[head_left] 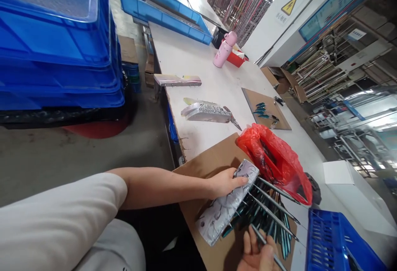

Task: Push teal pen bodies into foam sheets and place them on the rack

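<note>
Block, lower centre, clasped in left hand; right hand pinching grey stick; if block tilts, I fear projecting sticks could snag teal pieces

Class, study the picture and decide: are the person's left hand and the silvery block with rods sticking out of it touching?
Touching: the head view shows the left hand gripping the silvery block, thumb lying across its patterned face.

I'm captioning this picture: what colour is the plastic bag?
The bag is red, seen in the head view.
</note>
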Demonstrator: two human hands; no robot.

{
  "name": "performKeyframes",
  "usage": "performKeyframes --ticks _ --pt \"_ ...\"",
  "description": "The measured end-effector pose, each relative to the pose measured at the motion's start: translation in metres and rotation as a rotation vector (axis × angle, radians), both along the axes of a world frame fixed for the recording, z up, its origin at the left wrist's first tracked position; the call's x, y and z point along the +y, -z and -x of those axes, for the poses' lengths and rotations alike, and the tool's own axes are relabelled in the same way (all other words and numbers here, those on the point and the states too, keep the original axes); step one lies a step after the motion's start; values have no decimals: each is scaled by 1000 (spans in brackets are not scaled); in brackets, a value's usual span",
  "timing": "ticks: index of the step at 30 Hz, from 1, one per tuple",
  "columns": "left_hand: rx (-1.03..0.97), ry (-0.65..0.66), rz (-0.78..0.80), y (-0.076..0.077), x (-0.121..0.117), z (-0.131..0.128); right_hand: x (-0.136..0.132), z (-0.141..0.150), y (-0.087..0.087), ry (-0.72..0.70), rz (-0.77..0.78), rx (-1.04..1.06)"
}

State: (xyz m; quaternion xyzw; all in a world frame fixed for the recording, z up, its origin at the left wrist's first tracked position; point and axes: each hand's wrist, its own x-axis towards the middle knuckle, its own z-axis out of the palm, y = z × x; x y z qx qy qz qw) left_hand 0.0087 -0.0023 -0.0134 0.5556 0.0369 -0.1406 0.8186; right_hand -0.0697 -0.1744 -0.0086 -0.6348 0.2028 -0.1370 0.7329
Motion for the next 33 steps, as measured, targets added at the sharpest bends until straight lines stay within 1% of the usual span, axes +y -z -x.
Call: performKeyframes --ticks 1,3,6,8,11,13,20,25,28,33 --pt "0 -1 -8 0 0 0 9 -5 -2 27 -81 -26" --pt "-6 -8 -32 0 0 1 25 -15 -5 59 -190 -31" --pt "-18 -9 -61 1 -1 1 42 -25 -6 72 -272 -14" --pt "-20 -10 -66 2 -1 0 45 -28 -5 48 -306 -2" --pt "-19 -9 -61 3 -2 0 42 -30 0 -10 -344 14" --pt "-22 5 -58 4 -2 0 40 -30 3 -21 -366 26" --pt "-58 18 -116 4 1 0 39 -28 1 28 -393 53" --pt "-85 31 -69 3 0 0 40 -25 0 51 -367 37" --pt "-79 18 -81 2 0 0 40 -24 2 38 -336 8" --pt "-93 24 -76 -1 1 0 41 -25 2 40 -326 21"
